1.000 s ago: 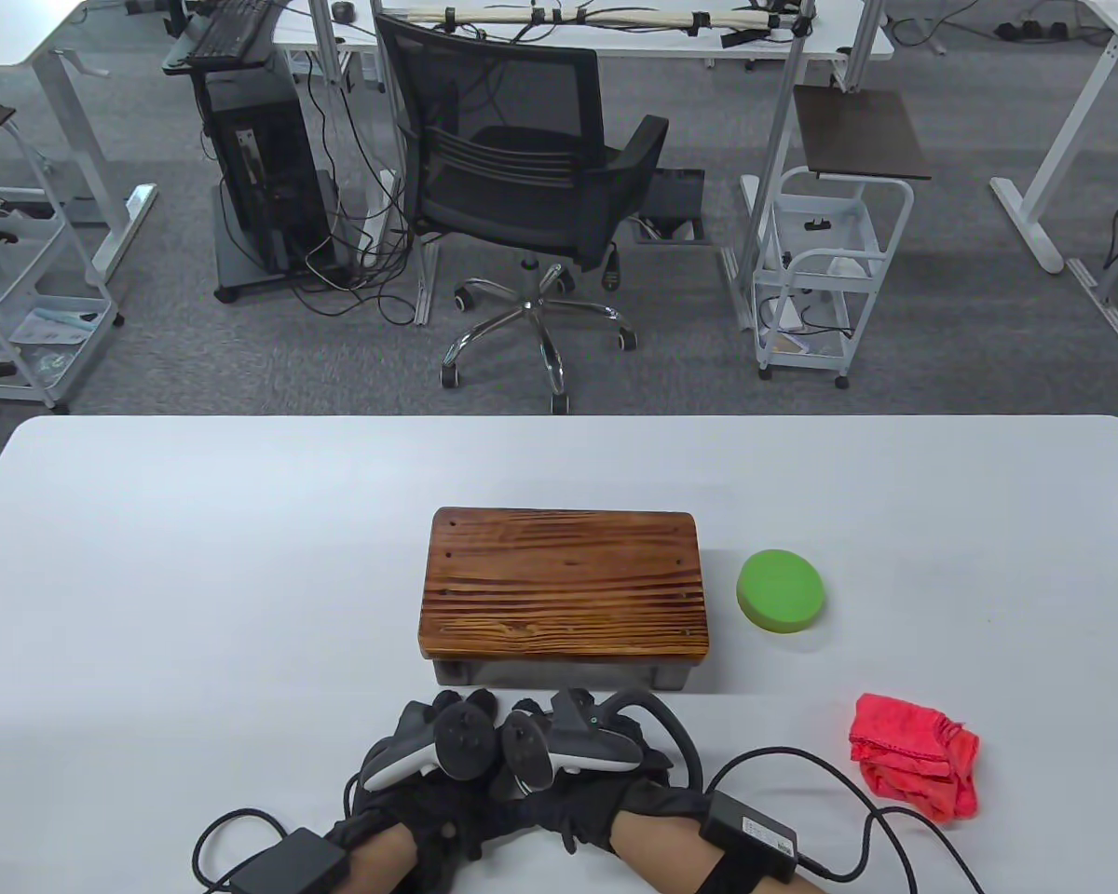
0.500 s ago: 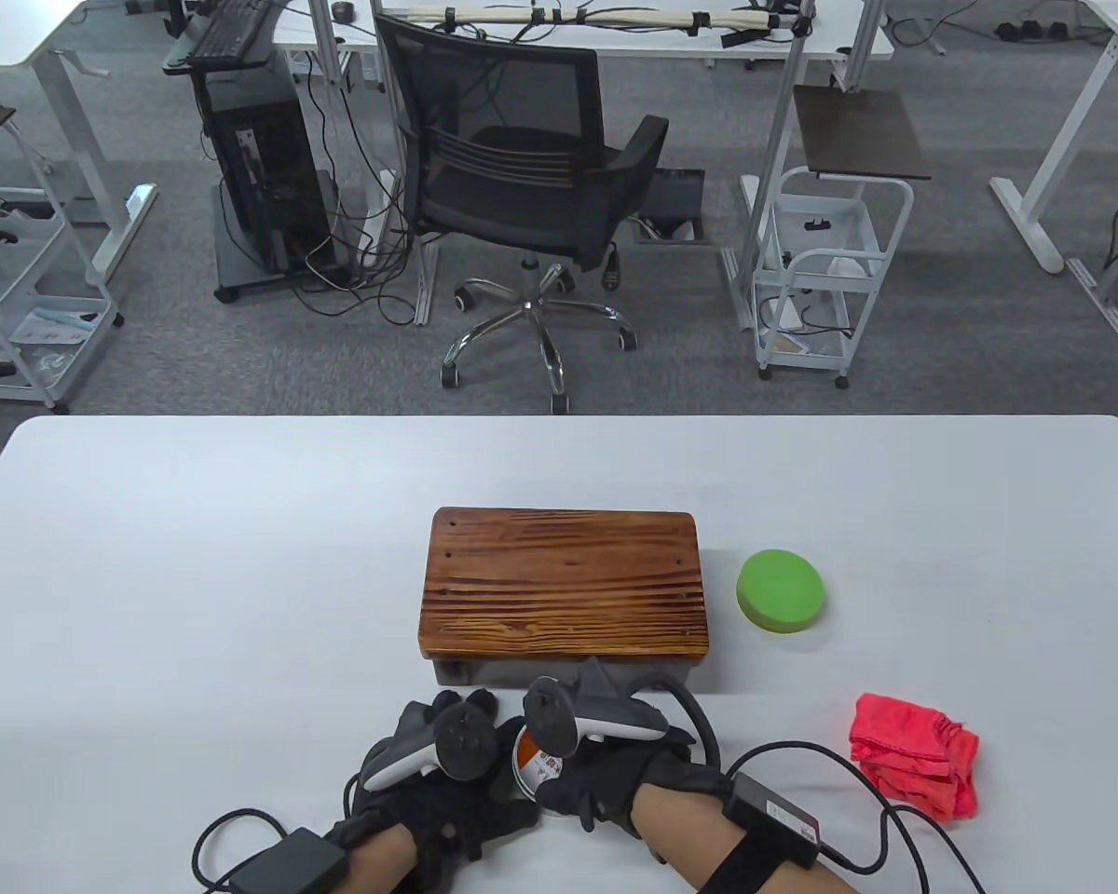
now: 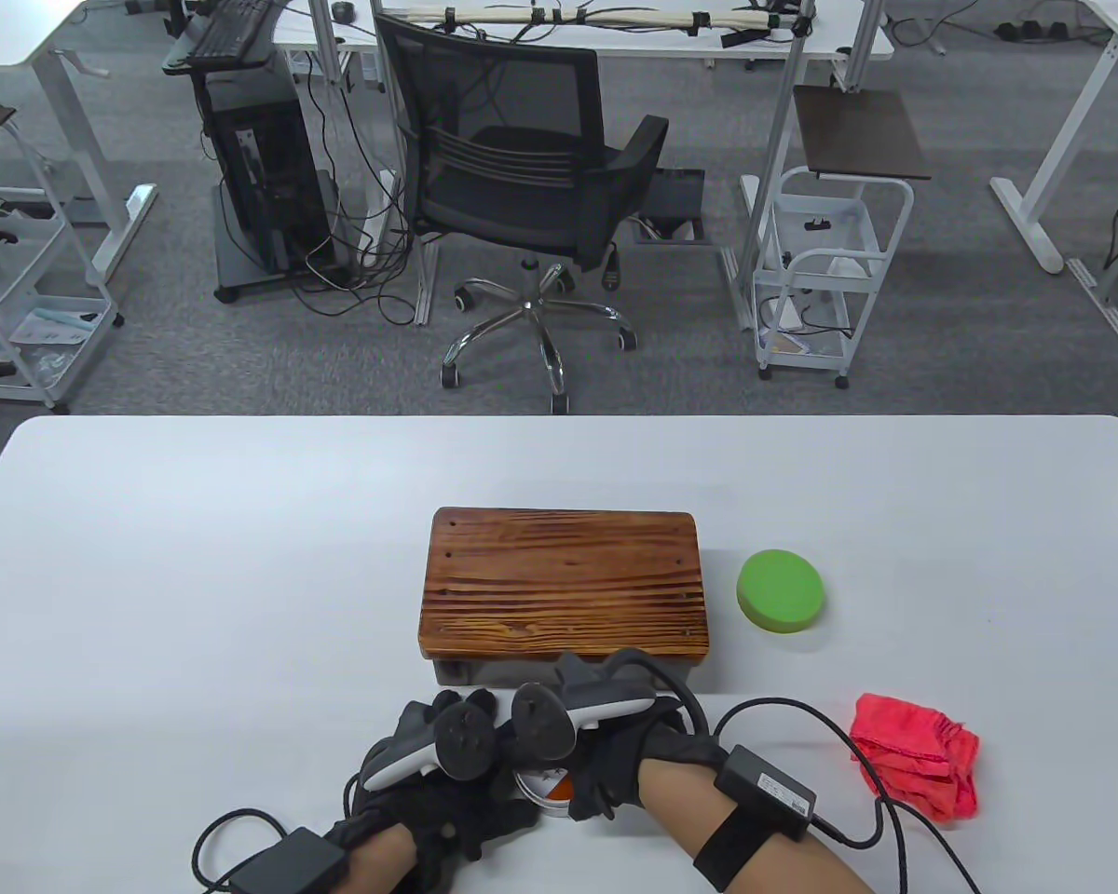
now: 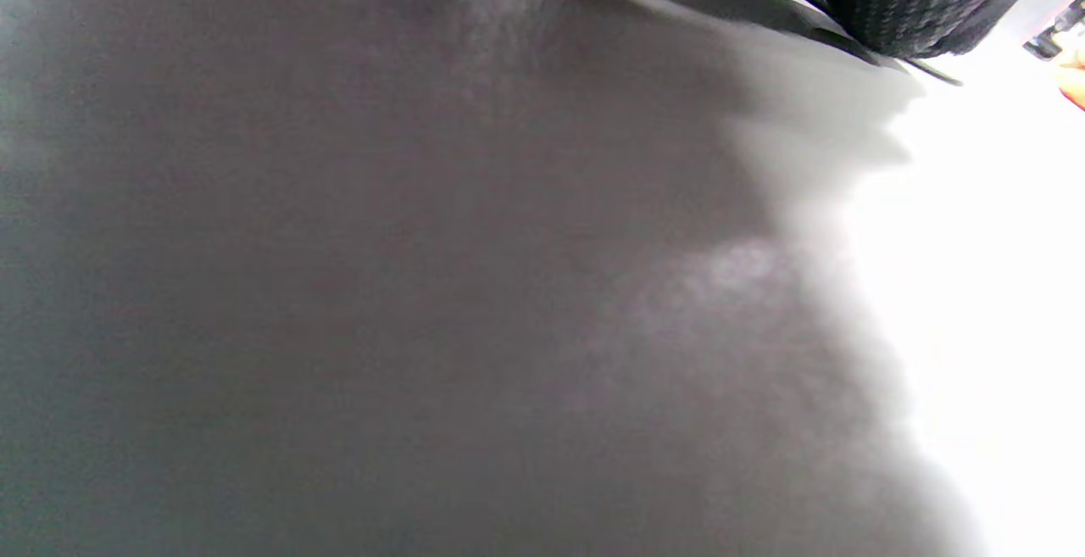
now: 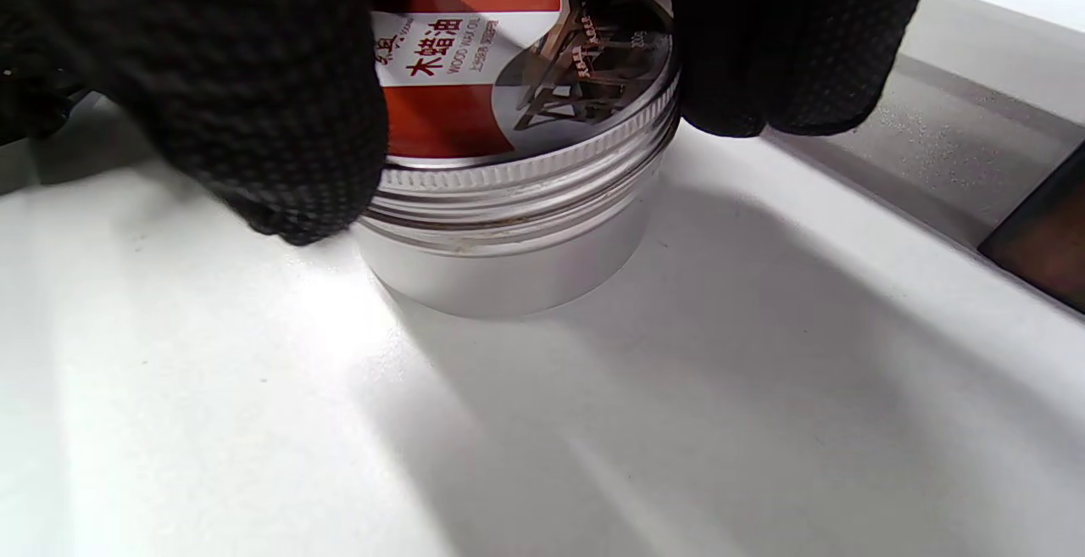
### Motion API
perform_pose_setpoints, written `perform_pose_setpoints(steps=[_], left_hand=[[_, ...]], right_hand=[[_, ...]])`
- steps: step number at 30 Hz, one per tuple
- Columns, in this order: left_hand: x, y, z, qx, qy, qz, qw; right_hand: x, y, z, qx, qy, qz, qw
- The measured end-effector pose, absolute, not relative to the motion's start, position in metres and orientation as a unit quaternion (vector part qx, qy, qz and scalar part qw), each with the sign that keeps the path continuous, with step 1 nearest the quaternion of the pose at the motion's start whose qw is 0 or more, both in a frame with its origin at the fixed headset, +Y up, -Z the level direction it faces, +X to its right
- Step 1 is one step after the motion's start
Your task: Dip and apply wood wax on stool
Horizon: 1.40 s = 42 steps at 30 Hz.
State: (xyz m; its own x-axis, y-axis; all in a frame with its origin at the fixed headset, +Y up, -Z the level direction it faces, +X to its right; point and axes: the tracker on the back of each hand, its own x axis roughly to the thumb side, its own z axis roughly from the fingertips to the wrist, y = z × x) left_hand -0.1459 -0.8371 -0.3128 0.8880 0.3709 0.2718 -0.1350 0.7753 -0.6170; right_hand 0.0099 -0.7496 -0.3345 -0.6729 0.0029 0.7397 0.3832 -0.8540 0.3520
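your right hand [image 3: 629, 759] grips the lid of the wax tin [image 5: 517, 158] on the table [image 3: 196, 577] just before the stool [image 3: 564, 582]; your left hand [image 3: 429, 792] curls against it, grip unclear

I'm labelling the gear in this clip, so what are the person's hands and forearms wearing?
Both the left hand and the right hand wear black knit gloves with a dotted texture. A grey and white tracker with a round black head is strapped to the back of each. Each forearm carries a flat black box on a black strap, with a black cable looping from it across the table.
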Motion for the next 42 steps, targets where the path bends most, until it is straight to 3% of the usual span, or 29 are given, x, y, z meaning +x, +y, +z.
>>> perform_pose_setpoints(steps=[7,14,21,27,32,42], left_hand=[[-0.146,-0.837,-0.313,-0.306,-0.191,0.138,0.923],[-0.146,-0.837,-0.313,-0.306,-0.192,0.137,0.922],[-0.147,-0.837,-0.313,-0.305,-0.190,0.138,0.923],[-0.147,-0.837,-0.313,-0.306,-0.191,0.138,0.923],[-0.147,-0.837,-0.313,-0.306,-0.191,0.138,0.923],[-0.147,-0.837,-0.313,-0.306,-0.190,0.138,0.923]], right_hand=[[0.012,-0.757,-0.321,-0.355,-0.217,-0.902,0.116],[0.009,-0.761,-0.306,-0.261,-0.166,-0.944,0.111],[0.006,-0.761,-0.308,-0.217,-0.162,-0.958,0.090],[0.017,-0.747,-0.316,-0.269,-0.199,-0.940,0.067],[0.019,-0.744,-0.322,-0.380,-0.228,-0.889,0.112],[0.007,-0.749,-0.329,-0.410,-0.237,-0.868,0.150]])
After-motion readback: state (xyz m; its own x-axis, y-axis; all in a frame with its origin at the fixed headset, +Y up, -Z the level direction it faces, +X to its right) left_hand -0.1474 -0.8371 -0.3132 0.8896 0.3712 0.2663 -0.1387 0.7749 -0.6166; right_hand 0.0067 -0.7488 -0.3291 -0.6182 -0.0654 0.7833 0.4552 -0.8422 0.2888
